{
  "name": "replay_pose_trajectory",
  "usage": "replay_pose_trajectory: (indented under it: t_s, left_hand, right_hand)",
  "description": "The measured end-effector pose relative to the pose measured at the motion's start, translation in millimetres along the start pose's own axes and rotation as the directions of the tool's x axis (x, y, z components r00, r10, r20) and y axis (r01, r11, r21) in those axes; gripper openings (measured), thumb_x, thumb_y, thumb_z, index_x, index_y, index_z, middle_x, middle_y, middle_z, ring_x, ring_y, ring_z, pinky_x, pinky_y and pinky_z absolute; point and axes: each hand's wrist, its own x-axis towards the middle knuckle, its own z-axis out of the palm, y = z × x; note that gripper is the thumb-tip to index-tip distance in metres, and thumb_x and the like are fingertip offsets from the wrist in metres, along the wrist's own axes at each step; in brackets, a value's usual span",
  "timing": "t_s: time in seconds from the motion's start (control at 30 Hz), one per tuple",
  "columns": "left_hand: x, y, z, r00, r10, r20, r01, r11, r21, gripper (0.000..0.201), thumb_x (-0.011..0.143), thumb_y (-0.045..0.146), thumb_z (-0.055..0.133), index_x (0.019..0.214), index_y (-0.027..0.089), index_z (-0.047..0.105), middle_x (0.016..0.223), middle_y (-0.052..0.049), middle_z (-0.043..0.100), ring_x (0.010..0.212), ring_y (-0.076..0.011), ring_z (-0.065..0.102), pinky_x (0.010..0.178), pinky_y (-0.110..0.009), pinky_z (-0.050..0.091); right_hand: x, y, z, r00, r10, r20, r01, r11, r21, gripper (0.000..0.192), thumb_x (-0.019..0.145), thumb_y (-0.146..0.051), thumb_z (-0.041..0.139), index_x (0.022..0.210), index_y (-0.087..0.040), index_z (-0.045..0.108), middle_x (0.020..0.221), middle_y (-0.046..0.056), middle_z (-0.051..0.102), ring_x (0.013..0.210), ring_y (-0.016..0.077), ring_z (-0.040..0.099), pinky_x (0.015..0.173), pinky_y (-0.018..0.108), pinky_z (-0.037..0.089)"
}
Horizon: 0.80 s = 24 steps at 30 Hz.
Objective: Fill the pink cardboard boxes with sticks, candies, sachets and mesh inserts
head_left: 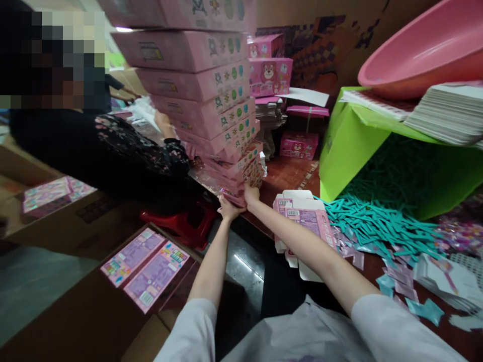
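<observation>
Both my hands clamp the base of the tall stack of pink boxes (211, 110) at frame centre: left hand (227, 207) underneath, right hand (251, 194) against its side, steadying the lean. Flat cartons (305, 216) lie just right on the table (290, 173).

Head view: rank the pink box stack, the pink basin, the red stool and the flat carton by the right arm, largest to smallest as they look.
1. Box stack
2. Basin, partly cut off
3. Stool and flat carton: look alike, stool partly hidden, so unranked
</observation>
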Motion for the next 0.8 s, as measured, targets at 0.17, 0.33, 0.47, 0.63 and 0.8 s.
replay_pose_trajectory:
  t_s: [0.17, 0.33, 0.47, 0.63, 0.8]
  left_hand:
    - [-37, 0, -42.6, 0.997, -0.033, -0.07, 0.039, 0.996, 0.083, 0.104, 0.058, 0.036, 0.078, 0.141, 0.02, 0.017, 0.148, -0.019, 0.015, 0.138, -0.0348, 0.016, 0.104, -0.054, 0.024]
    - [-166, -55, -96.2, 0.662, -0.404, -0.631, 0.549, 0.835, 0.04, 0.034, 0.088, 0.031, 0.041, 0.117, 0.016, 0.051, 0.124, -0.017, 0.047, 0.119, -0.0296, 0.044, 0.097, -0.048, 0.036]
    - [-281, -104, -118.4, 0.826, -0.485, -0.288, 0.547, 0.812, 0.204, 0.038, 0.086, 0.045, 0.044, 0.108, 0.017, 0.057, 0.112, -0.013, 0.057, 0.105, -0.0262, 0.055, 0.088, -0.039, 0.043]
    - [-345, -125, -125.2, 0.82, -0.533, 0.21, 0.384, 0.783, 0.49, 0.03, 0.073, 0.037, 0.064, 0.095, 0.017, 0.065, 0.094, -0.013, 0.067, 0.094, -0.0276, 0.062, 0.084, -0.036, 0.045]
    - [-340, -110, -111.7, 0.83, -0.514, 0.217, 0.358, 0.789, 0.499, 0.021, 0.078, 0.022, 0.054, 0.092, 0.015, 0.068, 0.094, -0.016, 0.067, 0.097, -0.0292, 0.062, 0.088, -0.039, 0.043]
  right_hand:
    - [-51, 16, -5, 0.999, 0.006, 0.054, 0.0, 0.994, -0.106, 0.045, 0.093, -0.033, 0.027, 0.117, -0.006, 0.053, 0.095, 0.012, 0.067, 0.091, 0.0194, 0.062, 0.075, 0.028, 0.048]
    - [-167, 80, 24, 0.704, 0.015, 0.71, 0.351, 0.862, -0.366, 0.042, 0.084, -0.034, 0.053, 0.119, -0.012, 0.056, 0.105, 0.011, 0.067, 0.098, 0.0179, 0.062, 0.081, 0.021, 0.046]
    - [-221, 111, 48, 0.5, 0.248, 0.83, 0.518, 0.683, -0.515, 0.028, 0.084, -0.028, 0.052, 0.099, -0.01, 0.068, 0.099, 0.018, 0.068, 0.097, 0.0238, 0.064, 0.08, 0.025, 0.047]
    - [-210, 115, 57, 0.441, 0.35, 0.826, 0.588, 0.584, -0.561, 0.025, 0.078, -0.012, 0.054, 0.097, -0.004, 0.068, 0.101, 0.025, 0.066, 0.096, 0.0289, 0.065, 0.075, 0.028, 0.05]
    - [-190, 120, 31, 0.47, 0.393, 0.79, 0.582, 0.535, -0.612, 0.026, 0.077, -0.012, 0.055, 0.098, -0.006, 0.068, 0.099, 0.024, 0.067, 0.094, 0.0281, 0.066, 0.071, 0.026, 0.051]
